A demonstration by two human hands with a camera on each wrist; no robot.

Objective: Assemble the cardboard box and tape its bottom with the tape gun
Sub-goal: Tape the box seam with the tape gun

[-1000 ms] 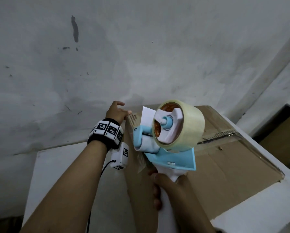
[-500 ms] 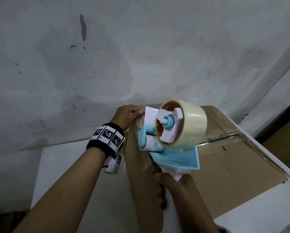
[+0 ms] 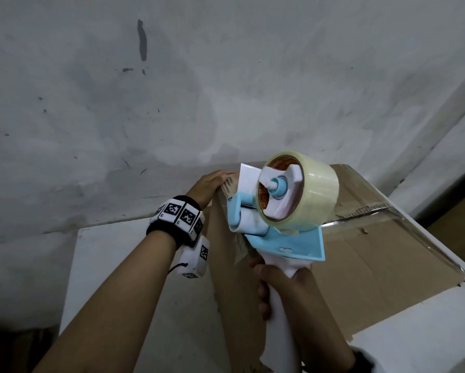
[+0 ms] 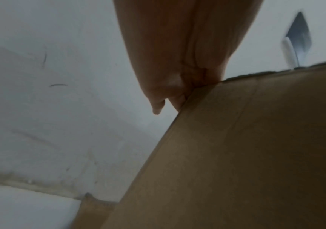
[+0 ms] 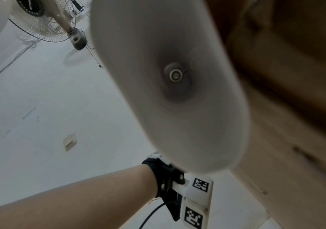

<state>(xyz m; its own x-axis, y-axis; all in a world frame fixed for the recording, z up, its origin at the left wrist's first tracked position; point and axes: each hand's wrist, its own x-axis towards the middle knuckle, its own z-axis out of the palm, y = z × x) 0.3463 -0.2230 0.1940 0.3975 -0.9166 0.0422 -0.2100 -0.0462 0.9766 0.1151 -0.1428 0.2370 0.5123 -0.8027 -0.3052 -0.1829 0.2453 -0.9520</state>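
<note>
A brown cardboard box [image 3: 366, 265] stands on a white table [image 3: 134, 265], bottom side up, with a strip of clear tape along its flap seam. My right hand [image 3: 277, 286] grips the white handle of a blue and white tape gun [image 3: 280, 211] carrying a roll of clear tape [image 3: 315, 189]; the gun's front sits at the box's upper left edge. My left hand [image 3: 212, 181] rests on the far left top corner of the box [image 4: 236, 155], fingers over the edge. In the right wrist view the handle's butt [image 5: 177, 86] fills the middle.
A stained white wall [image 3: 199, 90] rises just behind the table. Brown cardboard [image 3: 460, 224] shows at the far right beyond the table. The right wrist view shows a standing fan [image 5: 46, 20] and a wall switch [image 5: 70, 141].
My left hand has moved right along the box's top edge onto its corner, the fingers now laid over it. The tape gun has hardly moved.
</note>
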